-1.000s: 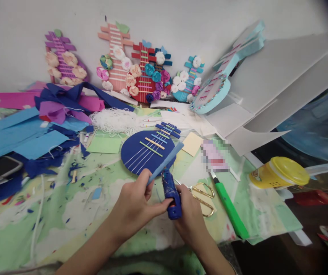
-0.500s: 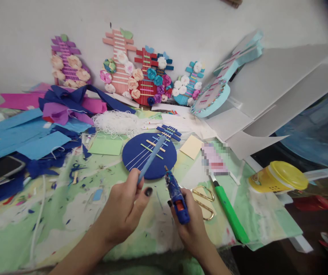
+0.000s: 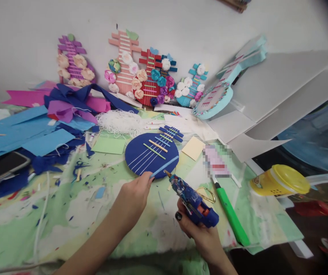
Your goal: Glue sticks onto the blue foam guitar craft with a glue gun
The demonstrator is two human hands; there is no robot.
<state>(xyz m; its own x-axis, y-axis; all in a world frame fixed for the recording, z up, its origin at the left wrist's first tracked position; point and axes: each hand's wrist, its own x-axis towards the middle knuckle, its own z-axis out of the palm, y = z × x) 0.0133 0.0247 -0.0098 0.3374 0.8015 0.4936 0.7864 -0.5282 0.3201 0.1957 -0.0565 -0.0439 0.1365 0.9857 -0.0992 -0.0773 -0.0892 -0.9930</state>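
Note:
A thin light-blue strip [image 3: 165, 165] is pinched in my left hand [image 3: 133, 194], its far end slanting up over the lower right of a round dark-blue lute shape [image 3: 137, 152]. White strings and short green, yellow and blue bars cross that shape up to its neck. My right hand [image 3: 201, 233] is wrapped round a blue glue gun [image 3: 191, 198], whose nozzle points up-left close beneath the strip. Whether nozzle and strip touch, I cannot tell. Gold-handled scissors [image 3: 209, 194] lie partly hidden behind the glue gun.
Decorated small lutes [image 3: 149, 88] lean on the wall. White string [image 3: 118, 123], blue paper [image 3: 47, 141] and a phone [image 3: 5, 168] lie left. A green cutter [image 3: 232, 214], a cream note [image 3: 193, 148] and a yellow tub [image 3: 278, 181] are at right.
The strip has swung from steep to a flatter slant, and my left hand has turned with it. My right hand has tilted the glue gun leftward, covering more of the scissors. The view has shifted slightly.

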